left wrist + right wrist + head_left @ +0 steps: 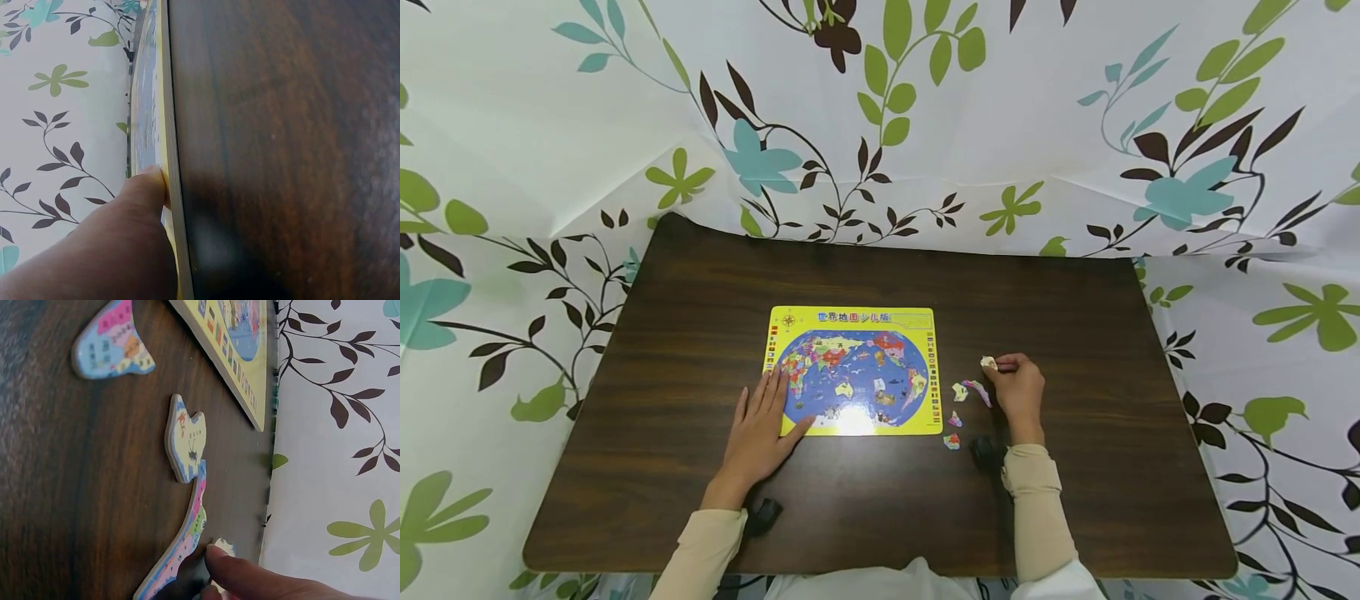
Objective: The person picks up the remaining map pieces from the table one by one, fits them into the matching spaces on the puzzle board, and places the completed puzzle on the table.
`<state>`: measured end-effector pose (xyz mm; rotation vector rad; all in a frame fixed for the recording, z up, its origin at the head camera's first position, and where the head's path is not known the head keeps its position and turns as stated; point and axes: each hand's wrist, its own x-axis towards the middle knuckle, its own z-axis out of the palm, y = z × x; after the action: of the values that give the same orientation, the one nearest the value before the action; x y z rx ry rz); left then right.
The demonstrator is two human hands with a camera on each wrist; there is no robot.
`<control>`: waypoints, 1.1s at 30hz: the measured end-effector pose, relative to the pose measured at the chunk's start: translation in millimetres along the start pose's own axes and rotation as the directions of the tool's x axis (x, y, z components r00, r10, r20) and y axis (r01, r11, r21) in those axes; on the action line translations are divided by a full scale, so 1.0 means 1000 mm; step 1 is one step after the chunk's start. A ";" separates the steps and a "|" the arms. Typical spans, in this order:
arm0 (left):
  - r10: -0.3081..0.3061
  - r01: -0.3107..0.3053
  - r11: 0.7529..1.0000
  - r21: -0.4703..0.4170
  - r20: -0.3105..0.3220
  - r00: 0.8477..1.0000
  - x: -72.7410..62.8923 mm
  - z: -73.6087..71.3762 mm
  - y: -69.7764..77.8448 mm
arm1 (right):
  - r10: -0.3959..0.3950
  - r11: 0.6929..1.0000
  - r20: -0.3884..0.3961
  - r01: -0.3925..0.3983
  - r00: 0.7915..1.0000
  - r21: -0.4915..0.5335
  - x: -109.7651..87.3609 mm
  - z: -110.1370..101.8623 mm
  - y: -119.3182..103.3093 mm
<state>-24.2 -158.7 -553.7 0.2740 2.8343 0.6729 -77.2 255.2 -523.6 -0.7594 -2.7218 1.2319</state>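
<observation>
I judged the left hand (758,433) spread on the map (867,377) steadied it; the right hand (1019,393) pinched a piece (988,363). Others (960,392) lay seemingly handy.

map board (231,353): cropped at top, right wrist view
curved piece (182,540): cropped at bottom, same view
held piece (225,545): partly covered by right hand (1019,390)
flags (933,379): too small to tell, head view

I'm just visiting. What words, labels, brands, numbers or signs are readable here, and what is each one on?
"世界地图少儿版": along the top of the yellow-bordered map board.
Other print on the board: too small to read.
Printing on the loose puzzle pieces: too small or blurred to read.
</observation>
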 end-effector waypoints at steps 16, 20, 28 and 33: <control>0.000 0.000 1.000 -0.014 0.000 1.000 -0.001 0.001 -0.001 | -0.130 0.977 0.030 0.123 0.991 0.172 -0.015 0.007 -0.029; 0.006 -0.006 1.000 -0.021 -0.016 1.000 -0.001 0.002 -0.001 | -0.112 0.972 0.129 0.082 0.985 0.218 -0.023 0.014 -0.042; 0.002 -0.002 1.000 -0.025 -0.013 1.000 -0.002 0.004 -0.003 | -0.072 0.955 0.289 -0.018 0.955 0.295 -0.041 0.036 -0.054; -0.002 0.002 1.000 -0.024 -0.009 1.000 -0.001 0.003 -0.002 | -0.059 0.958 0.333 -0.040 0.941 0.283 -0.050 0.047 -0.055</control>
<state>-23.3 -159.8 -557.3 0.2651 2.8329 0.7091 -67.6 169.3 -509.2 -0.5408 -2.6882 1.8575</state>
